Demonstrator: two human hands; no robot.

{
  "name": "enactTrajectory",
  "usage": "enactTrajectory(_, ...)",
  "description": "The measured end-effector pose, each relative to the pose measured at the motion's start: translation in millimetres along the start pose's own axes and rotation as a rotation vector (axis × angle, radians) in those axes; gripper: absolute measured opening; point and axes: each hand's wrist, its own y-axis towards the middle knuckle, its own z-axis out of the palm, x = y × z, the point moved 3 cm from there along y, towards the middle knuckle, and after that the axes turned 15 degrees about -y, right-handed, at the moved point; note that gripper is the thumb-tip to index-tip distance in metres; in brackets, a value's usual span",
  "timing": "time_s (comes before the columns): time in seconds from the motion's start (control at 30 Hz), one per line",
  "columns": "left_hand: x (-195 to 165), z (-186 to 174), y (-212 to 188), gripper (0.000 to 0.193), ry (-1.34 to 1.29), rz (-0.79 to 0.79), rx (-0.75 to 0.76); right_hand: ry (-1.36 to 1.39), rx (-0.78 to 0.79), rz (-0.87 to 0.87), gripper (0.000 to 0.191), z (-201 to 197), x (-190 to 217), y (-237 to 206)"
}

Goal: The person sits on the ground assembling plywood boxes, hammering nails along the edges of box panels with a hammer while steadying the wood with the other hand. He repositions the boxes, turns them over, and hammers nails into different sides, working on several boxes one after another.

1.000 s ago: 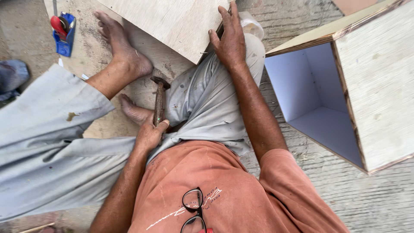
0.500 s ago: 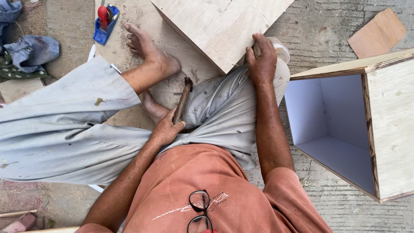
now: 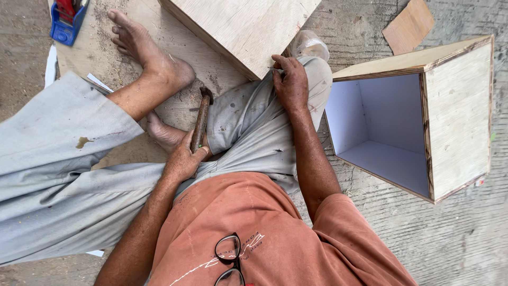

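My left hand is closed around the wooden handle of a hammer. The hammer's head rests on the plywood sheet between my bare feet. My right hand lies on my raised knee, its fingertips pinched together at the near edge of a large plywood panel. Whether something small is between those fingers I cannot tell. I sit on the ground in grey trousers and an orange shirt.
An open plywood box with a white inside lies on its side on the concrete at the right. A small plywood offcut lies beyond it. A blue holder with a red tool sits top left. Glasses hang on my shirt.
My right hand has slid off the panel's edge down onto my knee and its fingers have drawn together. My left hand keeps hold of the hammer in the same place.
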Motion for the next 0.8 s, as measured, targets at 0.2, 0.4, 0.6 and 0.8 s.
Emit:
enactTrajectory(0.2,19.5,-3.4,5.3,0.085,0.042,-0.046,-0.007,0.044,0.036,-0.017,0.033,8.3,11.8,14.4)
enactTrajectory(0.4,7.1,-6.6,4.2,0.073,-0.014,0.086,-0.034,0.049,-0.158,0.140,0.010,-49.0,-36.2,44.7)
enactTrajectory(0.6,-8.5,3.2,8.3,0.071,0.010,-0.117,0.061,-0.337,0.553,0.202,0.019,-15.0,-118.8,88.9)
enactTrajectory(0.8,-5.4,-3.8,14.5,0.073,-0.002,-0.093,0.023,-0.276,0.733,0.212,0.043,42.7,-140.2,130.6)
